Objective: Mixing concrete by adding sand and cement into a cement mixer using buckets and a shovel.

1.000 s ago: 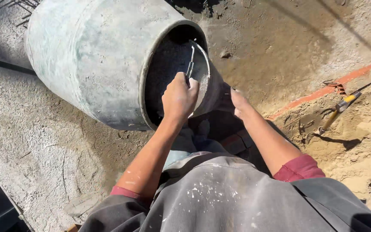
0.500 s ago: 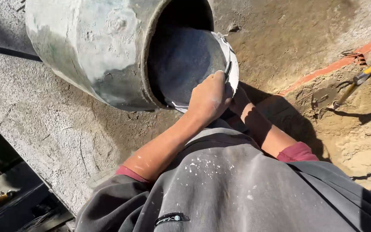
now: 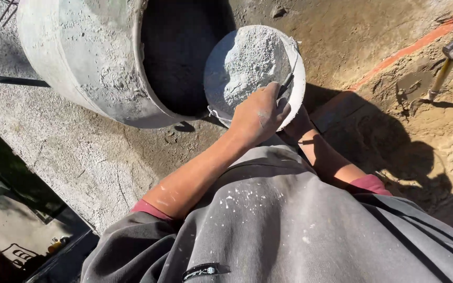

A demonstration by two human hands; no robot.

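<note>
A person in a dust-speckled grey top held a white bucket (image 3: 255,73) heaped with grey powder, tilted toward the camera just outside the dark mouth of a large cement-crusted mixer drum (image 3: 95,57). The left hand (image 3: 258,115) was curled tight around the near rim of the bucket, fingers closed on it beside the thin wire handle. The right hand (image 3: 297,123) sat lower, in shadow beneath the bucket's side and largely hidden by it, so how it was gripping could not be told. The bucket hung above sandy, trampled ground (image 3: 352,42) between the drum and the person's chest. To the right, well apart, a yellow-handled hammer (image 3: 449,57) lay on a mound of loose sand beside an orange line (image 3: 405,50)
</note>
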